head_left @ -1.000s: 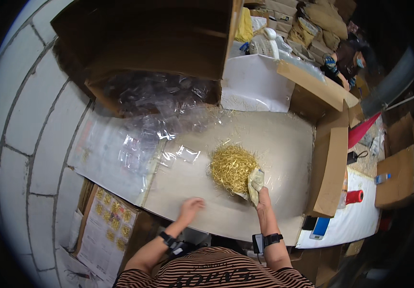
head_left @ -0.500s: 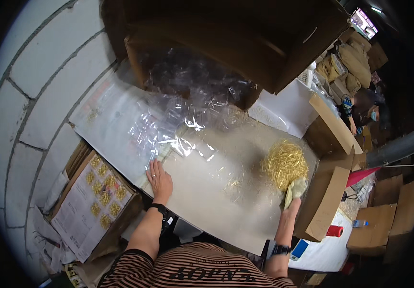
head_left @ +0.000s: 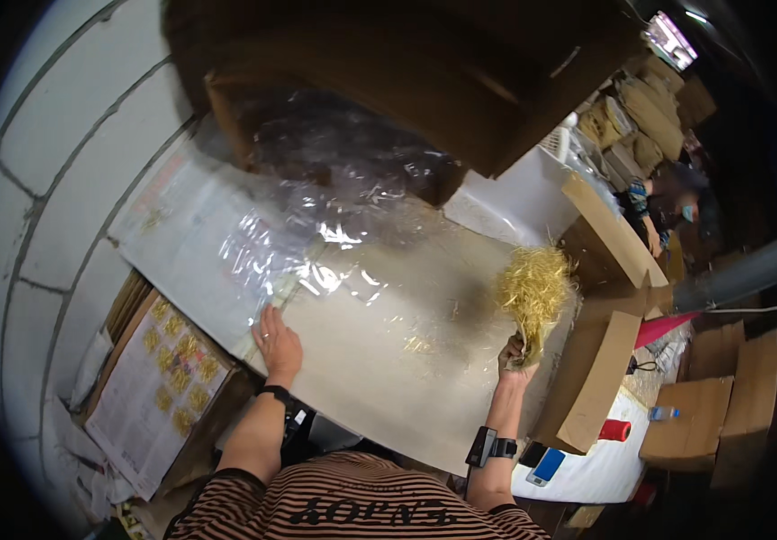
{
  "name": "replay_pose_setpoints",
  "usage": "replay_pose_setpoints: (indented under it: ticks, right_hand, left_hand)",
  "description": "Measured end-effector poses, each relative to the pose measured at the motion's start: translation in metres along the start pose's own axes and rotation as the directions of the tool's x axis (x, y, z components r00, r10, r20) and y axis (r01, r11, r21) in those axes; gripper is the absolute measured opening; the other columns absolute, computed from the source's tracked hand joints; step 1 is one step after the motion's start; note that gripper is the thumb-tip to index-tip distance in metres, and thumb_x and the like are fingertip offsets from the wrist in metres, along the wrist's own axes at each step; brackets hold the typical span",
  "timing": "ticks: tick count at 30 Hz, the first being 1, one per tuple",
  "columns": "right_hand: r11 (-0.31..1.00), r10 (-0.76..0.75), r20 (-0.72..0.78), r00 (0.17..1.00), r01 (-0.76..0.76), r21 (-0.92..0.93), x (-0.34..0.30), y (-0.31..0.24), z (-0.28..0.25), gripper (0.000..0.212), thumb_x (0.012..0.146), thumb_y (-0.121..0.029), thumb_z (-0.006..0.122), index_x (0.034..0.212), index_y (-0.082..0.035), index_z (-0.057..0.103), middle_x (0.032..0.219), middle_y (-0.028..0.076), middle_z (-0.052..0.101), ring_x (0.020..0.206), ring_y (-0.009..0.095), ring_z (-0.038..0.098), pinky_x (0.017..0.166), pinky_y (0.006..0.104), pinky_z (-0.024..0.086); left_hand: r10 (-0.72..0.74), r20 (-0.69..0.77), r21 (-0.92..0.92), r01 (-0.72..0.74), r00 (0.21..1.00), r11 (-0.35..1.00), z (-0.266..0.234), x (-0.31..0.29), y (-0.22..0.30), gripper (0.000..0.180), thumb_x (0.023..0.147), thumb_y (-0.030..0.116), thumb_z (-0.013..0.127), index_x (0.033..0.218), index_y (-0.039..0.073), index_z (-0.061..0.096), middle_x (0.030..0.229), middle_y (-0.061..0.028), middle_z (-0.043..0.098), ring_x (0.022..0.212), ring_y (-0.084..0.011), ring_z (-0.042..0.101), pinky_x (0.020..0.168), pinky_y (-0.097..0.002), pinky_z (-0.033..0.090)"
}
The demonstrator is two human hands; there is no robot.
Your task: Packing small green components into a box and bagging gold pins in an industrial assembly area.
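Right hand [head_left: 516,353] grip on straw bundle [head_left: 533,290], near table edge [head_left: 561,337]

There is only one view, from a camera worn on the person's head. It looks steeply down and forward at the tabletop [head_left: 406,360], quite near. The picture is tilted, and the fisheye lens bends the wall blocks at the left. Both forearms enter from the lower edge, above the striped shirt [head_left: 352,504].
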State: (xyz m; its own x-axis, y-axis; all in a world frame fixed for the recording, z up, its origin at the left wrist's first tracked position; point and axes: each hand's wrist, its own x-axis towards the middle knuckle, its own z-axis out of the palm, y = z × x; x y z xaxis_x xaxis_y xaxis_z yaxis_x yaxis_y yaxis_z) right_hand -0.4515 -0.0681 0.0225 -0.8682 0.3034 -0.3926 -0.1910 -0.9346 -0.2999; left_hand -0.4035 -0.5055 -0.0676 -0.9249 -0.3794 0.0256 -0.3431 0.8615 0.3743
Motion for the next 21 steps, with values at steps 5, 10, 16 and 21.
replay_pose_setpoints:
  ticks: [5,10,16,21]
  right_hand:
    - [0.957,-0.279,-0.208,0.938,0.254,-0.139,-0.009,0.036,0.010,0.017,0.090,-0.017,0.044,0.094,-0.006,0.056,0.082,0.011,0.059,0.042,0.012,0.042,0.034,0.0214,0.033]
    - [0.985,-0.141,0.119,0.983,0.151,-0.078,-0.007,0.040,0.021,0.019,0.088,-0.019,0.052,0.100,-0.005,0.056,0.087,0.010,0.061,0.056,0.016,0.052,0.042,0.0264,0.043]
    - [0.968,-0.113,-0.155,0.981,0.074,-0.240,-0.018,0.074,0.029,0.025,0.084,-0.027,0.062,0.096,-0.007,0.056,0.075,0.005,0.059,0.050,0.017,0.055,0.035,0.0277,0.046]
    - [0.969,0.189,-0.138,0.972,-0.208,-0.133,-0.019,0.108,-0.006,0.039,0.083,-0.029,0.064,0.114,-0.009,0.052,0.101,0.006,0.059,0.086,0.017,0.061,0.064,0.0350,0.057]
  left_hand:
    - [0.012,-0.001,0.014,-0.012,1.000,1.000,0.000,0.001,-0.005,0.054,0.080,0.009,0.048,0.131,0.000,0.032,0.141,-0.0136,0.029,0.134,-0.0290,0.021,0.110,-0.0502,0.011]
    - [0.005,-0.028,0.025,-0.004,1.000,1.000,0.001,0.009,0.004,0.052,0.079,0.008,0.049,0.128,0.000,0.035,0.141,-0.0136,0.029,0.134,-0.0293,0.022,0.109,-0.0521,0.011]
    - [0.031,-0.044,0.131,-0.025,0.999,0.991,0.018,0.007,-0.014,0.056,0.080,0.008,0.047,0.133,-0.001,0.031,0.142,-0.0155,0.028,0.134,-0.0306,0.022,0.108,-0.0517,0.014]
    - [0.086,-0.065,0.130,-0.077,0.994,0.989,0.012,0.004,0.000,0.053,0.082,0.007,0.043,0.133,-0.003,0.031,0.142,-0.0148,0.029,0.133,-0.0300,0.024,0.108,-0.0489,0.015]
